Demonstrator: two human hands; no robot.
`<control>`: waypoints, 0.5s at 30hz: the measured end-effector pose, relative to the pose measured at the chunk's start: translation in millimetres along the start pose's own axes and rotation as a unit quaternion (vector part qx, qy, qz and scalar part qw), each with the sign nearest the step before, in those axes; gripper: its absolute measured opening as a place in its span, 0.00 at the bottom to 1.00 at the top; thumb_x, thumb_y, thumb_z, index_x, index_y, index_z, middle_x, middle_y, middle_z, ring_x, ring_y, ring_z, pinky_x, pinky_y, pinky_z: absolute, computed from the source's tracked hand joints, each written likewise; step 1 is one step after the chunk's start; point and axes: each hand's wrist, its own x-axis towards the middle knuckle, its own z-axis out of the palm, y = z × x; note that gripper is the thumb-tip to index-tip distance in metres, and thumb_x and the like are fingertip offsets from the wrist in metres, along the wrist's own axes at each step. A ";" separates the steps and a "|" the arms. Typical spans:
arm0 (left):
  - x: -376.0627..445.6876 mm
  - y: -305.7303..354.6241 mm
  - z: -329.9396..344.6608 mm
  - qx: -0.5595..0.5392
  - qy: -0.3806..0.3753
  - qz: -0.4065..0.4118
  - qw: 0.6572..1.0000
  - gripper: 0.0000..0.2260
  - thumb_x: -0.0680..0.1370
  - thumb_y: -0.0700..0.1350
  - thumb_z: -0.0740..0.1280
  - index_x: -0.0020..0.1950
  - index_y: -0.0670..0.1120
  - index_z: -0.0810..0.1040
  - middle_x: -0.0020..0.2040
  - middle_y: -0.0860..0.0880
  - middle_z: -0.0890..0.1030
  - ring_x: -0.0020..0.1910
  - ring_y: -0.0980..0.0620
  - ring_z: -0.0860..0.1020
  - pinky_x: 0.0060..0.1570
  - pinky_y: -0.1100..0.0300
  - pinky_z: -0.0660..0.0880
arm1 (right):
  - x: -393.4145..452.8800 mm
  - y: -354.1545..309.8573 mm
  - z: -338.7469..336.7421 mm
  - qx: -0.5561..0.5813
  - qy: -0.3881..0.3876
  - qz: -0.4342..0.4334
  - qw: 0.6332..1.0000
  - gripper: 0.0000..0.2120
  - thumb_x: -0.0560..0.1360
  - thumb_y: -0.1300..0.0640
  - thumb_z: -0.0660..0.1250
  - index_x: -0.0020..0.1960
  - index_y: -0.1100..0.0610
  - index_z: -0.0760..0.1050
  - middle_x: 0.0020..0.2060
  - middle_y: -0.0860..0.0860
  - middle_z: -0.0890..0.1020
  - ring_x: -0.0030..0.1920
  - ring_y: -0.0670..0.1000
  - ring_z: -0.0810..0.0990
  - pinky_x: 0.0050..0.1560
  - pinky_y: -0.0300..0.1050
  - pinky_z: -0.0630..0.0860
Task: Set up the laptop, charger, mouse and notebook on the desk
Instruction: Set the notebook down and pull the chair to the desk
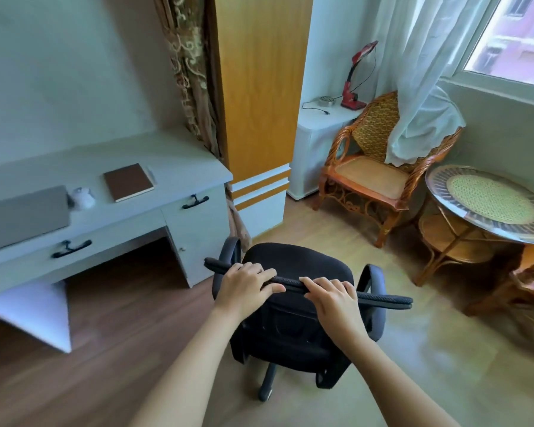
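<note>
Both hands on the top edge of a black office chair (293,282) backrest. Left hand (247,286) curled over the edge, fingers wrapped forward, thumb behind: grip clamped on the chair. Right hand (333,298) just beside it along the same edge, fingers folded over the rim, grip likewise clamped on the chair. Bare forearms reaching down from the lower part of the view. Armrests out to either side of the grip, seat below and beyond it, wheeled base underneath on the wooden floor (105,349).

Up and to the left of the grip, well apart from it: the grey worktop (173,167). On it, farthest left, a closed grey laptop (25,215), flat. Just right of the laptop, a small white object, blurred, likely the mouse (82,197). Right of that, nearest the grip among the worktop items, a brown notebook (128,181), closed and flat, slightly angled. Charger not made out. Two dark drawer handles on the worktop front, open kneehole beneath.

Beyond the grip, a tall wood-and-white cabinet (259,103). To the right and beyond, a rattan armchair (373,177) with white curtain draped over it, and a round glass-topped rattan table (490,201). Behind the armchair, a low white unit with a red desk lamp (353,84).
</note>
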 end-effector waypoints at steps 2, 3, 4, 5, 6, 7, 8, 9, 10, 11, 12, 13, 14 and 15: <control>-25.5 -5.4 -18.2 0.010 0.010 -0.028 1.000 0.22 0.73 0.68 0.56 0.45 0.55 0.82 0.34 0.55 0.81 0.34 0.54 0.78 0.36 0.60 0.74 | -6.8 -21.1 -2.9 0.019 -0.007 -0.019 1.000 0.16 0.75 0.49 0.56 0.59 0.46 0.75 0.43 0.43 0.81 0.41 0.51 0.78 0.48 0.49 0.71; -37.9 -8.2 -26.5 0.012 0.014 -0.045 0.999 0.21 0.72 0.68 0.57 0.44 0.56 0.83 0.33 0.56 0.80 0.34 0.54 0.78 0.35 0.61 0.73 | -9.9 -31.7 -3.9 0.027 -0.011 -0.027 0.999 0.16 0.75 0.49 0.55 0.59 0.45 0.75 0.43 0.42 0.81 0.41 0.51 0.78 0.48 0.49 0.70; -49.8 -10.9 -34.6 0.012 0.016 -0.061 0.998 0.21 0.72 0.68 0.57 0.44 0.57 0.83 0.33 0.56 0.80 0.33 0.55 0.78 0.35 0.62 0.73 | -12.8 -42.0 -4.4 0.032 -0.015 -0.037 0.999 0.16 0.75 0.49 0.56 0.60 0.45 0.75 0.43 0.42 0.81 0.41 0.50 0.78 0.48 0.49 0.70; -61.3 -13.9 -41.5 0.013 0.015 -0.075 0.997 0.20 0.72 0.68 0.57 0.44 0.57 0.83 0.33 0.57 0.80 0.34 0.55 0.78 0.36 0.62 0.73 | -15.7 -51.7 -3.6 0.034 -0.020 -0.046 0.998 0.15 0.76 0.49 0.57 0.60 0.44 0.74 0.43 0.42 0.80 0.41 0.50 0.78 0.48 0.50 0.69; -72.2 -17.2 -47.3 0.012 0.011 -0.087 0.996 0.20 0.72 0.68 0.57 0.44 0.57 0.82 0.34 0.57 0.80 0.35 0.55 0.78 0.37 0.61 0.73 | -18.7 -60.7 -1.7 0.036 -0.027 -0.056 0.997 0.15 0.75 0.51 0.60 0.61 0.44 0.74 0.43 0.42 0.80 0.42 0.49 0.78 0.49 0.50 0.68; -83.0 -20.6 -51.9 0.010 0.008 -0.100 0.995 0.20 0.72 0.68 0.57 0.44 0.57 0.82 0.34 0.57 0.80 0.36 0.55 0.78 0.39 0.61 0.73 | -22.0 -69.3 0.2 0.039 -0.036 -0.065 0.996 0.16 0.75 0.52 0.64 0.62 0.44 0.73 0.43 0.42 0.80 0.42 0.49 0.78 0.49 0.50 0.67; -93.8 -24.3 -56.1 0.007 0.007 -0.116 0.993 0.20 0.72 0.69 0.58 0.45 0.57 0.82 0.34 0.56 0.80 0.36 0.54 0.78 0.40 0.60 0.73 | -24.7 -78.2 1.7 0.043 -0.045 -0.075 0.995 0.18 0.74 0.53 0.67 0.63 0.43 0.72 0.43 0.42 0.80 0.42 0.49 0.78 0.49 0.50 0.66; -103.0 -27.0 -61.3 0.006 0.009 -0.132 0.991 0.20 0.72 0.69 0.58 0.44 0.57 0.82 0.34 0.56 0.80 0.36 0.54 0.78 0.41 0.59 0.74 | -26.4 -86.6 2.9 0.045 -0.051 -0.085 0.994 0.20 0.72 0.54 0.69 0.63 0.43 0.72 0.43 0.42 0.80 0.43 0.49 0.78 0.49 0.50 0.66; -112.6 -29.5 -65.1 0.008 0.011 -0.148 0.989 0.20 0.71 0.68 0.58 0.44 0.57 0.82 0.34 0.56 0.80 0.36 0.53 0.79 0.41 0.59 0.74 | -27.9 -94.3 3.9 0.046 -0.056 -0.095 0.993 0.21 0.72 0.54 0.70 0.63 0.43 0.72 0.43 0.42 0.80 0.43 0.49 0.78 0.49 0.50 0.67; -122.7 -30.7 -68.3 0.011 0.015 -0.163 0.986 0.20 0.71 0.68 0.59 0.45 0.57 0.82 0.35 0.56 0.80 0.36 0.53 0.79 0.41 0.59 0.74 | -29.8 -101.7 5.1 0.049 -0.059 -0.106 0.991 0.21 0.71 0.54 0.70 0.63 0.42 0.72 0.43 0.42 0.80 0.43 0.49 0.78 0.48 0.51 0.68; -133.0 -31.3 -71.1 0.014 0.019 -0.176 0.984 0.20 0.72 0.68 0.59 0.45 0.56 0.83 0.35 0.56 0.81 0.37 0.53 0.79 0.43 0.58 0.75 | -31.5 -108.8 6.1 0.054 -0.058 -0.117 0.990 0.21 0.71 0.53 0.71 0.62 0.42 0.73 0.43 0.43 0.80 0.42 0.50 0.78 0.48 0.51 0.68; -143.0 -31.9 -73.4 0.014 0.024 -0.189 0.982 0.20 0.72 0.67 0.59 0.46 0.55 0.83 0.36 0.56 0.81 0.38 0.53 0.78 0.45 0.57 0.76 | -32.8 -115.3 7.1 0.059 -0.055 -0.130 0.988 0.21 0.71 0.53 0.71 0.62 0.42 0.73 0.43 0.43 0.80 0.42 0.50 0.78 0.47 0.52 0.69; -152.2 -32.2 -75.4 0.008 0.027 -0.203 0.979 0.21 0.72 0.67 0.59 0.48 0.54 0.83 0.37 0.56 0.81 0.39 0.52 0.78 0.49 0.55 0.76 | -32.9 -121.3 7.9 0.065 -0.051 -0.144 0.986 0.20 0.71 0.53 0.71 0.62 0.42 0.73 0.43 0.43 0.80 0.42 0.50 0.78 0.46 0.52 0.69; -160.4 -32.7 -77.5 0.000 0.029 -0.221 0.975 0.21 0.73 0.66 0.59 0.49 0.53 0.83 0.39 0.55 0.81 0.41 0.51 0.79 0.54 0.51 0.75 | -31.5 -126.7 9.2 0.070 -0.048 -0.160 0.983 0.20 0.71 0.53 0.71 0.61 0.43 0.74 0.42 0.43 0.80 0.41 0.51 0.79 0.46 0.52 0.70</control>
